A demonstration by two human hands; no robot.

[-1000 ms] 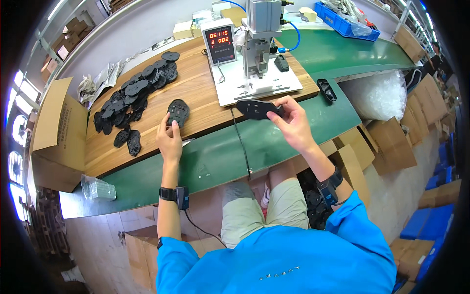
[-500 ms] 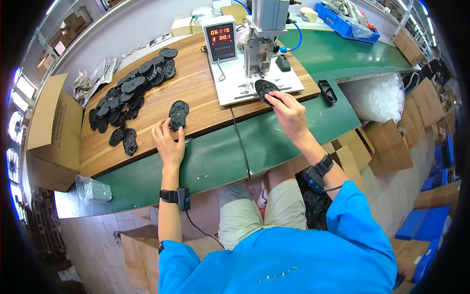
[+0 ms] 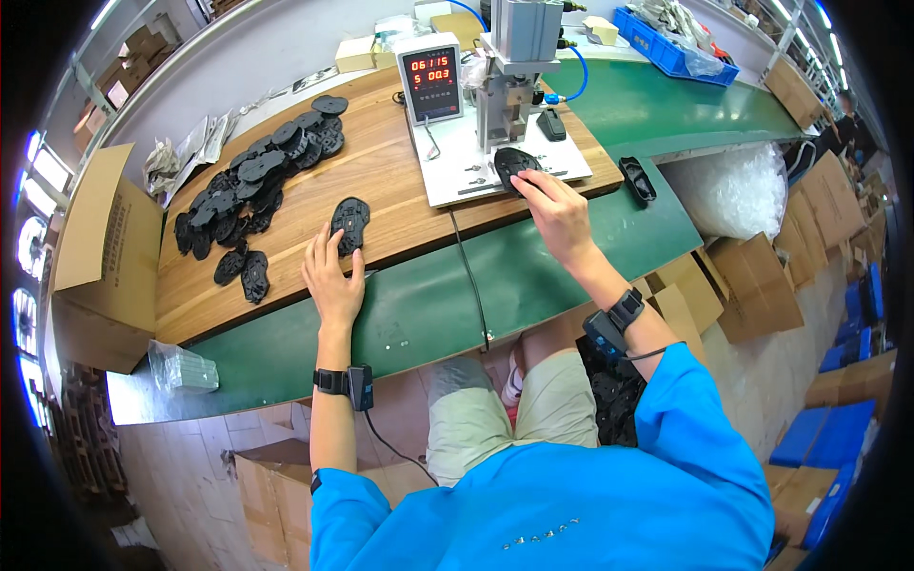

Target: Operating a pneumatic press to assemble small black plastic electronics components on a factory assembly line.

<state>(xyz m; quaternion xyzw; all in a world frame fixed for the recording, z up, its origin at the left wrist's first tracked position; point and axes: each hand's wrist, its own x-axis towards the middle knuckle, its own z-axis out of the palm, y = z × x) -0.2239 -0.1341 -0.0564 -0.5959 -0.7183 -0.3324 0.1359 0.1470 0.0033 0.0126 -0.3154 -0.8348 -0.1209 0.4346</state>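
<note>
My right hand (image 3: 560, 217) grips a black plastic mouse base plate (image 3: 514, 164) by its near end, at the front of a bench press (image 3: 506, 105). The plate is just below the press head, over the white press base (image 3: 443, 181); contact with it cannot be made out. My left hand (image 3: 333, 281) has its thumb and fingers around the near end of another black mouse base plate (image 3: 351, 219), lying on the wooden board (image 3: 409, 228). Farther left is a heap of similar black plates (image 3: 257, 171), with a couple of loose ones (image 3: 254, 276) nearer me.
A control box with a red display (image 3: 433, 81) stands left of the press. A black shell (image 3: 637, 179) lies on the green table (image 3: 419, 319) at right. A cardboard box (image 3: 105, 257) stands at far left, a blue crate (image 3: 676, 52) at back right. A cable (image 3: 466, 271) crosses the front edge.
My right hand has moved its plate slightly left and farther in under the press head, turning it a little. The left hand and its plate have shifted slightly right. The display reading has changed.
</note>
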